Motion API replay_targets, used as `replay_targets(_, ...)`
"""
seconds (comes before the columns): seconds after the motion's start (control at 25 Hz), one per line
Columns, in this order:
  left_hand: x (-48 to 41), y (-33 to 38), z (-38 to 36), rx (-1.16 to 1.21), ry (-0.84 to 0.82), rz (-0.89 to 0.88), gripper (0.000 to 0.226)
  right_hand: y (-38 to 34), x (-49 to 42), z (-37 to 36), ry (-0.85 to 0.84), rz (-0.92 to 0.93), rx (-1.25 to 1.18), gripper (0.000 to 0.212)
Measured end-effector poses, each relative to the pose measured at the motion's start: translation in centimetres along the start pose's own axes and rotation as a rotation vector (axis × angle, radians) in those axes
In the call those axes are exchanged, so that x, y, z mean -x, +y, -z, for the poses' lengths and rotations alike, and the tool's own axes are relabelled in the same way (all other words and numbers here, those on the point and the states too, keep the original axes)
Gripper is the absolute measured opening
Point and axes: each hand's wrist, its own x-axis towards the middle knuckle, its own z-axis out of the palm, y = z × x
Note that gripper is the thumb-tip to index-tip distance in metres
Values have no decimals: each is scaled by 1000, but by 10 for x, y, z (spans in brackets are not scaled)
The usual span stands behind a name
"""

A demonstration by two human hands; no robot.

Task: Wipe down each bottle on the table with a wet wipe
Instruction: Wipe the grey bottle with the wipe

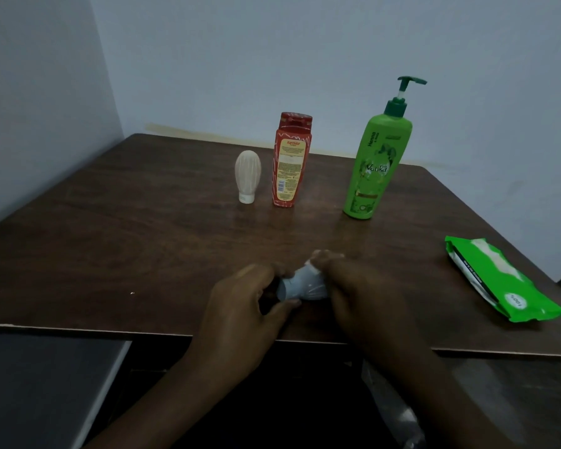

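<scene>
Near the table's front edge my left hand [243, 303] grips the dark cap end of a small white bottle [297, 288] lying sideways. My right hand [363, 296] holds a white wet wipe [314, 258] wrapped over the bottle's other end; most of the wipe is hidden under my fingers. Farther back stand three bottles: a small white one [247, 179] upside down on its cap, a red one [291, 160], and a tall green pump bottle [378, 163].
A green pack of wet wipes [496, 280] lies flat at the right side of the brown wooden table [127, 238]. Walls close off the back and left. A grey surface [39, 384] sits below the table's front left edge.
</scene>
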Motion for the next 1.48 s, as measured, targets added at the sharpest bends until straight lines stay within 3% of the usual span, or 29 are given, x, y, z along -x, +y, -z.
replay_targets(0.08,0,0,0,15,0,-7,34,-9,10,-5,-34,152,-8,42)
replay_targets(0.24,-4,-3,0,16,0,-10,36,20,-1,6,22,-90,-3,38)
replay_targets(0.4,-6,-6,-1,31,-23,-11,40,-1,12,-1,-61,112,-12,42)
replay_targets(0.52,-7,-7,-1,25,-35,11,41,19,-3,7,6,-78,8,37)
replay_targets(0.68,-6,-6,-2,68,-22,21,40,-12,11,0,-45,107,-30,40)
replay_targets(0.84,-8,-6,-1,78,-26,56,37,18,-6,12,-9,-65,-17,38)
replay_targets(1.0,-7,-7,-1,126,-26,86,34,-13,9,6,-105,103,-73,41)
replay_targets(1.16,-6,-8,-1,108,-19,96,34,23,-8,15,-9,-67,-9,39)
replay_targets(1.36,-9,-7,-3,113,-31,85,32,1,6,11,-117,108,-97,40)
replay_targets(1.48,-7,-7,-2,123,-23,108,34,25,-7,18,-15,-41,-73,39)
